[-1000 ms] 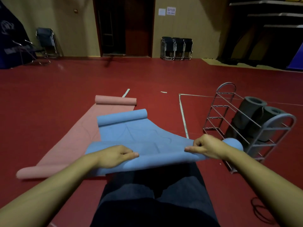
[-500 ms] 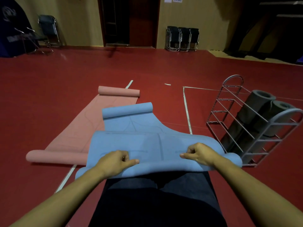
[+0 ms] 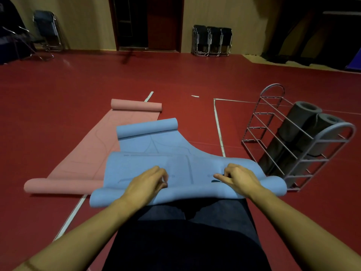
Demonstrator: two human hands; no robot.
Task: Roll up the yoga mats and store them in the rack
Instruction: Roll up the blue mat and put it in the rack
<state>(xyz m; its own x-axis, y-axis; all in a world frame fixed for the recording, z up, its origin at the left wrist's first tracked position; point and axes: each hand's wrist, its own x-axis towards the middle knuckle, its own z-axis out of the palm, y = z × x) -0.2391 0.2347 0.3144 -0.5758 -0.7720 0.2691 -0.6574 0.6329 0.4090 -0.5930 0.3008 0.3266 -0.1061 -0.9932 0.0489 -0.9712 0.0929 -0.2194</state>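
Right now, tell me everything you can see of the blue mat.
The blue mat is a thin, flexible sheet that looks like foam or rubber, with faint printed lines. Its far end is curled into a small roll on the red floor, and it partly overlaps the pink mat. Its near end is lifted and curling over. The left hand and right hand grip it there.

Both hands have moved inward along the near edge of the blue mat [image 3: 181,169]: the left hand [image 3: 145,183] and right hand [image 3: 239,178] sit closer together than before, more mat lifted over the lap.
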